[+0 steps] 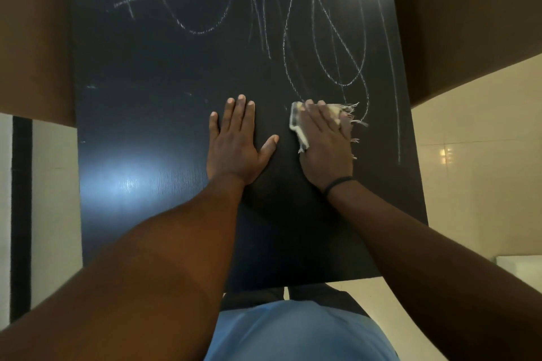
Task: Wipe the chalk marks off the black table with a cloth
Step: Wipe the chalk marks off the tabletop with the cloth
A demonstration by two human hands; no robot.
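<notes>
The black table [152, 114] fills the middle of the view. White chalk marks [337, 47] of loops and long lines cover its far half and its right side. My right hand [325, 143] presses flat on a pale frayed cloth [297, 126] at the lower end of the right-side marks; the cloth's fringe sticks out past my fingers. My left hand [237, 143] lies flat on the bare table just left of it, fingers spread, holding nothing. The near half of the table carries only faint specks.
Brown chair-like pieces stand at the table's left [35, 38] and right [469, 17] far sides. Pale tiled floor [475, 170] shows on the right, and a dark strip [20, 214] runs along the left. The table's near edge is at my body.
</notes>
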